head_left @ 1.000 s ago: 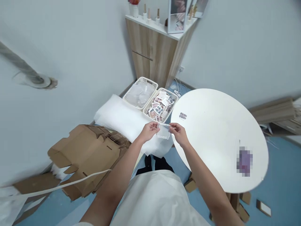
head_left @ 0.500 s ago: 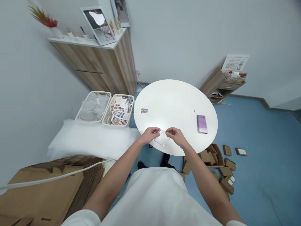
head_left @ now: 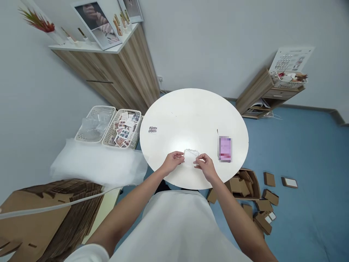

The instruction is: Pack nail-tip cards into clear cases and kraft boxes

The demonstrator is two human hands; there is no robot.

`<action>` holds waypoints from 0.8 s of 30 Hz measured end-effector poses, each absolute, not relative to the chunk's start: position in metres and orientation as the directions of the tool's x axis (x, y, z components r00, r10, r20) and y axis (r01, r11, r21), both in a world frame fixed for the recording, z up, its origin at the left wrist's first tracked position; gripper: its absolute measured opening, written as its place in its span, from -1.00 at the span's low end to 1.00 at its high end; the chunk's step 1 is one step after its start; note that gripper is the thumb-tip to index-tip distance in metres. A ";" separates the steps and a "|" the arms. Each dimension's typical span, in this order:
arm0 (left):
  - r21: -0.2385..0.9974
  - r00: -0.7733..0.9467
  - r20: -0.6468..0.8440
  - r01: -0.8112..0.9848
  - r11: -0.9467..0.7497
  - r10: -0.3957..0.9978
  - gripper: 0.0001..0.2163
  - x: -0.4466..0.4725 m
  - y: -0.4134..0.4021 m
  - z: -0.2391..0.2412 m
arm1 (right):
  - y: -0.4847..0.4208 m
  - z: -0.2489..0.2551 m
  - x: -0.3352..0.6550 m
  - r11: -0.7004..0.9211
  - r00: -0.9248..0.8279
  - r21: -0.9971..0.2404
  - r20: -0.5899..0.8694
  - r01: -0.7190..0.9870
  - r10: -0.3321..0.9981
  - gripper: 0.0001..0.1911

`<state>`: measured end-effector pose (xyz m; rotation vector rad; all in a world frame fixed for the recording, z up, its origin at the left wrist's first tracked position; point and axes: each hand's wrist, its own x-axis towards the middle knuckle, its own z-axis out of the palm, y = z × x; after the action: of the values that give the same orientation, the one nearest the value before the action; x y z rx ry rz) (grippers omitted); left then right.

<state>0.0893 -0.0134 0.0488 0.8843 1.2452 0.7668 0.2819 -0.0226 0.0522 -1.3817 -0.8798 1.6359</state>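
Between my hands is a small clear plastic bag (head_left: 191,157), roughly rectangular with a wavy far edge, close above the white oval table (head_left: 191,109) or resting on it; I cannot tell which. My left hand (head_left: 174,160) pinches its left edge between thumb and fingers. My right hand (head_left: 204,162) has closed on the right edge. A small sheet of patterned nail-like pieces (head_left: 152,130) lies at the table's left. Toward the right lies a purple, blurred-out rectangle (head_left: 225,149), with a thin dark item (head_left: 217,131) just beyond it.
Left of the table stand a basket of clear plastic (head_left: 95,125) and a basket of printed cards (head_left: 124,131). Nearer are white foam wrap (head_left: 95,162) and stacked cardboard (head_left: 54,214). Small boxes (head_left: 263,205) litter the right floor. Cabinets (head_left: 109,80) line the wall.
My hands have moved apart, from the far edge of the clear plastic bag to its two sides. The bag now lies flatter between them. The camera view has shifted slightly.
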 end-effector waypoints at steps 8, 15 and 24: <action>0.873 0.156 -0.478 -0.027 0.487 0.865 -0.73 0.092 -0.001 0.049 | -0.012 0.049 0.289 -0.418 -0.168 -0.908 -0.417 0.030 0.893 -0.68; 0.880 0.137 -0.453 -0.088 0.467 0.881 -0.73 0.073 0.003 0.043 | -0.023 0.059 0.275 -0.182 -0.128 -0.924 -0.236 0.337 0.963 -0.58; 0.934 0.193 -0.345 -0.027 0.356 0.919 -0.72 0.076 0.006 0.043 | -0.008 0.079 0.240 0.277 -0.320 -0.567 0.025 0.776 0.947 -0.37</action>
<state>0.0763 0.0062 0.0434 0.9828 1.1791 0.8409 0.2399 -0.0084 0.0788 -1.5624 -2.1946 0.6605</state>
